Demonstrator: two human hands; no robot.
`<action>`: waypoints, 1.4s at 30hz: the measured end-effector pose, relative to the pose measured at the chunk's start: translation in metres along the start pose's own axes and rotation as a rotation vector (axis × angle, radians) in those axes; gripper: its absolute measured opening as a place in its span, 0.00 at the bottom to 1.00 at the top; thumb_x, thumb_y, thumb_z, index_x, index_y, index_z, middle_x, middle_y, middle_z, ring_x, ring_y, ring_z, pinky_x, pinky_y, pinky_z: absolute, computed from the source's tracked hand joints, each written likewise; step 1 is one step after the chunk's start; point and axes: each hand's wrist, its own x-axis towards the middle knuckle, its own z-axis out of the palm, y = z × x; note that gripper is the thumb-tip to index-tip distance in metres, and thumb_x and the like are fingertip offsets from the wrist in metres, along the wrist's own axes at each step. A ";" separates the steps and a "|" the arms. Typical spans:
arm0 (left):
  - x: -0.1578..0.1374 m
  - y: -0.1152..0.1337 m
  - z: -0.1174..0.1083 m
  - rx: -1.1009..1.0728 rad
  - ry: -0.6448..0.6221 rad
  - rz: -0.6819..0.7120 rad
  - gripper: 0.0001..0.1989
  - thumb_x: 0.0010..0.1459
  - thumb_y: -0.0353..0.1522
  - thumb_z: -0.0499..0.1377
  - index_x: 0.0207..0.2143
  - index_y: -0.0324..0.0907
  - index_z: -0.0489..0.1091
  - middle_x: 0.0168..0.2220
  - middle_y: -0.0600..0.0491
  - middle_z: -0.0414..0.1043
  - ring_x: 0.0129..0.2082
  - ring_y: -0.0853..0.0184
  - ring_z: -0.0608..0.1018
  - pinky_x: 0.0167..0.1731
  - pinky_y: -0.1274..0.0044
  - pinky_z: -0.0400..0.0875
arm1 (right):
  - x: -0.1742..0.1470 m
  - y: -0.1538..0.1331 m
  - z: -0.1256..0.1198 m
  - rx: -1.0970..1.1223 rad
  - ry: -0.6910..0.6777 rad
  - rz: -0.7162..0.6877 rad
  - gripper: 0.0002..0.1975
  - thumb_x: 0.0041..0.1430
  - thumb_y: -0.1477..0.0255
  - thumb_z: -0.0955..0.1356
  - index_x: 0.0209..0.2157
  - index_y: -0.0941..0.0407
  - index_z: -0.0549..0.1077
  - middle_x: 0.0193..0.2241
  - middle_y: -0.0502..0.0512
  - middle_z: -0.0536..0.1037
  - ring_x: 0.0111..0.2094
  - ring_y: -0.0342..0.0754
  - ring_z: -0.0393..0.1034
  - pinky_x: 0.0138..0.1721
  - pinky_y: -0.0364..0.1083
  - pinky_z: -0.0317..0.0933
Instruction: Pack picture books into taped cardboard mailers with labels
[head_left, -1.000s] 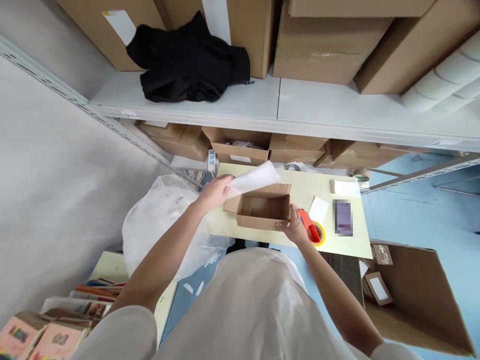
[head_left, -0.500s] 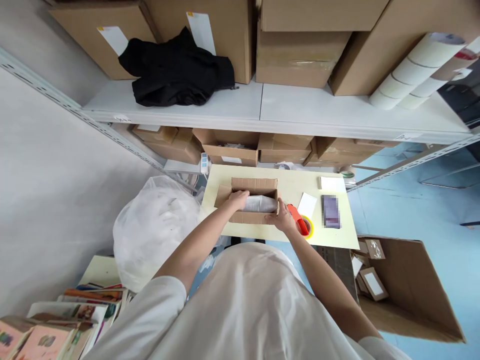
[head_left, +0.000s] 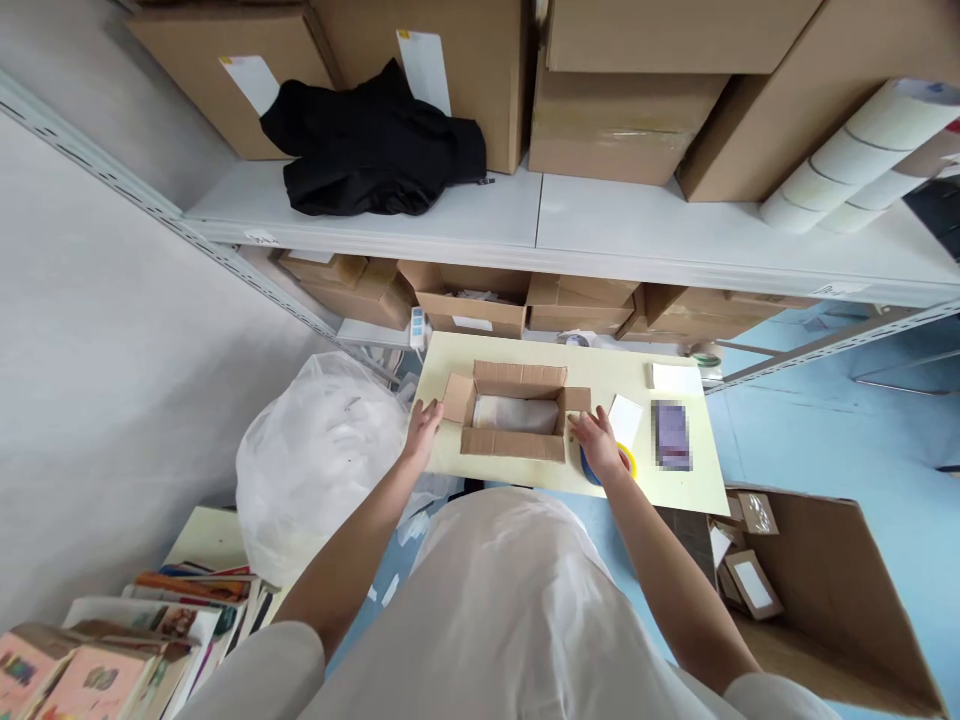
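Observation:
An open cardboard box (head_left: 513, 443) sits on the pale yellow table, its flaps folded outward. Inside it lies a whitish wrapped item (head_left: 517, 413), low between the walls. My left hand (head_left: 425, 428) is beside the left flap, fingers apart, holding nothing. On the other side, my right hand (head_left: 596, 440) is open near the right flap, its fingertips close to the flap's edge; whether they touch is unclear. A tape dispenser with a yellow-rimmed roll (head_left: 631, 460) is partly covered by that hand and wrist.
White paper (head_left: 625, 418) and a pixelated purple item (head_left: 672, 436) lie right of the box. A big translucent bag (head_left: 322, 460) bulges at the left. A large carton (head_left: 847, 590) with small boxes stands lower right. Shelving (head_left: 450, 225) with cartons and black cloth (head_left: 375, 140) runs behind.
Both hands have come out from the box and moved apart, left and right. The wrapped item lies lower inside, and both side flaps are spread outward. The view has shifted slightly.

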 end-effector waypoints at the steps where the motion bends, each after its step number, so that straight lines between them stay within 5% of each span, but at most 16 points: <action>1: -0.001 -0.003 0.000 -0.045 -0.085 0.036 0.29 0.60 0.43 0.52 0.61 0.43 0.52 0.56 0.40 0.65 0.54 0.58 0.71 0.48 0.66 0.70 | 0.001 -0.001 0.000 0.055 -0.043 -0.015 0.32 0.64 0.58 0.55 0.66 0.51 0.39 0.56 0.61 0.66 0.54 0.51 0.67 0.48 0.53 0.66; 4: -0.006 -0.005 0.002 -0.096 -0.363 0.240 0.39 0.51 0.51 0.58 0.60 0.41 0.57 0.58 0.40 0.64 0.57 0.55 0.68 0.53 0.64 0.65 | 0.001 -0.009 -0.001 0.010 -0.155 -0.072 0.31 0.62 0.63 0.59 0.65 0.47 0.45 0.60 0.57 0.63 0.58 0.51 0.61 0.51 0.55 0.64; 8: -0.006 -0.001 -0.002 0.337 -0.594 0.513 0.58 0.28 0.51 0.69 0.61 0.40 0.57 0.65 0.38 0.48 0.65 0.48 0.52 0.62 0.61 0.49 | -0.001 -0.016 -0.006 -0.352 -0.343 -0.245 0.35 0.53 0.77 0.60 0.64 0.49 0.52 0.65 0.52 0.52 0.63 0.51 0.51 0.59 0.56 0.56; 11: 0.000 0.000 -0.008 0.592 -0.671 0.615 0.55 0.29 0.47 0.71 0.61 0.42 0.56 0.65 0.40 0.48 0.65 0.48 0.50 0.62 0.59 0.44 | -0.002 -0.016 -0.011 -0.505 -0.442 -0.321 0.39 0.48 0.83 0.58 0.64 0.53 0.52 0.66 0.52 0.48 0.64 0.50 0.50 0.60 0.55 0.55; 16: 0.007 -0.005 -0.014 0.610 -0.606 0.616 0.28 0.55 0.38 0.58 0.58 0.45 0.61 0.64 0.46 0.54 0.64 0.57 0.55 0.61 0.64 0.53 | -0.008 -0.018 -0.011 -0.566 -0.440 -0.366 0.36 0.52 0.75 0.64 0.63 0.56 0.53 0.66 0.57 0.46 0.64 0.54 0.48 0.58 0.57 0.58; 23: 0.007 -0.013 -0.005 0.452 -0.464 0.521 0.17 0.60 0.35 0.52 0.52 0.45 0.64 0.59 0.47 0.63 0.59 0.61 0.66 0.57 0.65 0.61 | -0.015 -0.034 0.000 -0.445 -0.225 -0.266 0.25 0.61 0.61 0.61 0.57 0.54 0.63 0.60 0.60 0.63 0.59 0.57 0.60 0.56 0.61 0.58; 28: 0.013 -0.015 0.011 0.265 -0.280 0.395 0.19 0.56 0.31 0.57 0.50 0.44 0.62 0.50 0.47 0.71 0.50 0.62 0.74 0.50 0.67 0.69 | -0.010 -0.031 0.012 -0.318 -0.030 -0.108 0.26 0.60 0.59 0.60 0.58 0.54 0.61 0.52 0.62 0.71 0.51 0.56 0.69 0.48 0.58 0.65; 32: 0.018 -0.014 0.021 0.171 -0.201 0.277 0.24 0.50 0.29 0.62 0.50 0.43 0.61 0.51 0.44 0.69 0.45 0.62 0.77 0.43 0.68 0.73 | 0.002 -0.024 0.016 -0.246 0.022 -0.010 0.39 0.53 0.57 0.66 0.63 0.55 0.51 0.59 0.67 0.60 0.52 0.58 0.67 0.48 0.58 0.65; 36: 0.022 -0.015 0.026 0.086 -0.187 0.149 0.27 0.45 0.29 0.65 0.49 0.41 0.61 0.49 0.43 0.69 0.42 0.62 0.78 0.36 0.71 0.74 | 0.026 -0.033 0.010 -0.187 -0.041 -0.017 0.50 0.48 0.58 0.70 0.65 0.50 0.38 0.65 0.66 0.48 0.61 0.61 0.55 0.52 0.61 0.59; 39: 0.023 -0.018 0.027 0.021 -0.178 0.085 0.29 0.44 0.29 0.66 0.49 0.41 0.61 0.47 0.43 0.70 0.41 0.62 0.78 0.36 0.72 0.75 | 0.044 -0.045 0.006 -0.144 -0.070 -0.094 0.49 0.52 0.60 0.69 0.66 0.49 0.35 0.65 0.66 0.48 0.63 0.60 0.51 0.52 0.61 0.58; 42: 0.022 -0.022 0.028 -0.038 -0.168 0.035 0.31 0.42 0.29 0.67 0.49 0.41 0.59 0.46 0.44 0.70 0.40 0.63 0.78 0.38 0.71 0.75 | 0.049 -0.050 0.007 -0.199 -0.088 -0.172 0.39 0.57 0.62 0.64 0.65 0.52 0.42 0.60 0.65 0.61 0.60 0.57 0.57 0.53 0.60 0.58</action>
